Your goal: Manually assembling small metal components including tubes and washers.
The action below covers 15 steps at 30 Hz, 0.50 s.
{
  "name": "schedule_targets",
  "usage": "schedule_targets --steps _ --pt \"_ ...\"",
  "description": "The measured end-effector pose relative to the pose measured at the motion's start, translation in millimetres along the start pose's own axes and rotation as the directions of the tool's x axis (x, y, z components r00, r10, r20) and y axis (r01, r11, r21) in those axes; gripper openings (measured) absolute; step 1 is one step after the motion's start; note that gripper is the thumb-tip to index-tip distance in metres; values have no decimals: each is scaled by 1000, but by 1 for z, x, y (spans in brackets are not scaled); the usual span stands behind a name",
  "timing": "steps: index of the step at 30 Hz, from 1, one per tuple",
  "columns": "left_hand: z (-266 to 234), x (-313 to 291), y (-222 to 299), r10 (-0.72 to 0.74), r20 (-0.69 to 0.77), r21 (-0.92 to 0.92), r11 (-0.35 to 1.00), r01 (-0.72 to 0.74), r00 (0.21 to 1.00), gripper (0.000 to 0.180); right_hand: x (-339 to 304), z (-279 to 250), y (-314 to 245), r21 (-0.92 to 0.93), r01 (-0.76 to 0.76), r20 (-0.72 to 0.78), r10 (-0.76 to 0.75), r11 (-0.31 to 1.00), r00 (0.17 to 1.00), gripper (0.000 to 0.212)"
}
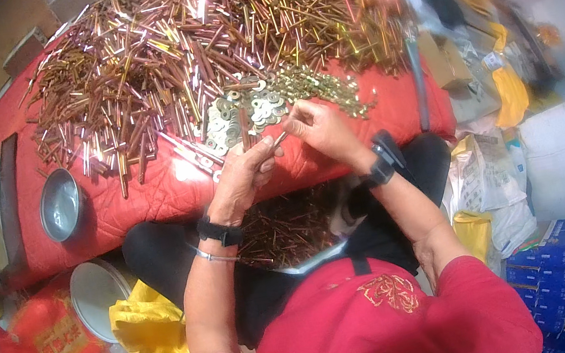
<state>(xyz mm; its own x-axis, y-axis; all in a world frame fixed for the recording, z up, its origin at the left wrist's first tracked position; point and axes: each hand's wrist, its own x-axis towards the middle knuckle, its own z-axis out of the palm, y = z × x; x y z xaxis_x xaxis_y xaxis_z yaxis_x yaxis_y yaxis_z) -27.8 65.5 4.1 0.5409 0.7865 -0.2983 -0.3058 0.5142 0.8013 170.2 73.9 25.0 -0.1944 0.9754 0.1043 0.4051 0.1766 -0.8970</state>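
Note:
Over the near edge of the red-covered surface, my left hand is closed, its thumb and fingers pinching a thin metal rod. The rod's far end meets the fingertips of my right hand, which are pinched together; any small part between them is hidden. A copper-coloured rod shows upright just beyond my left hand. Just past my hands lie flat, pale washers and a spread of small brass-coloured nut-like pieces. Behind them rises a large heap of copper-coloured rods.
A metal bowl rests at the left of the red cover. More rods lie in a container between my legs. At left stand a round bucket and a yellow bag. Blue boxes are stacked at lower right.

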Motion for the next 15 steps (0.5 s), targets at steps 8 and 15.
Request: schedule_targets --steps 8,15 --pt "2 3 -2 17 13 181 983 -19 1000 23 -3 -10 6 157 -119 180 90 980 979 31" --pt "10 -5 -5 -20 163 514 855 -67 986 28 31 -42 11 -198 -70 -223 25 978 974 38"
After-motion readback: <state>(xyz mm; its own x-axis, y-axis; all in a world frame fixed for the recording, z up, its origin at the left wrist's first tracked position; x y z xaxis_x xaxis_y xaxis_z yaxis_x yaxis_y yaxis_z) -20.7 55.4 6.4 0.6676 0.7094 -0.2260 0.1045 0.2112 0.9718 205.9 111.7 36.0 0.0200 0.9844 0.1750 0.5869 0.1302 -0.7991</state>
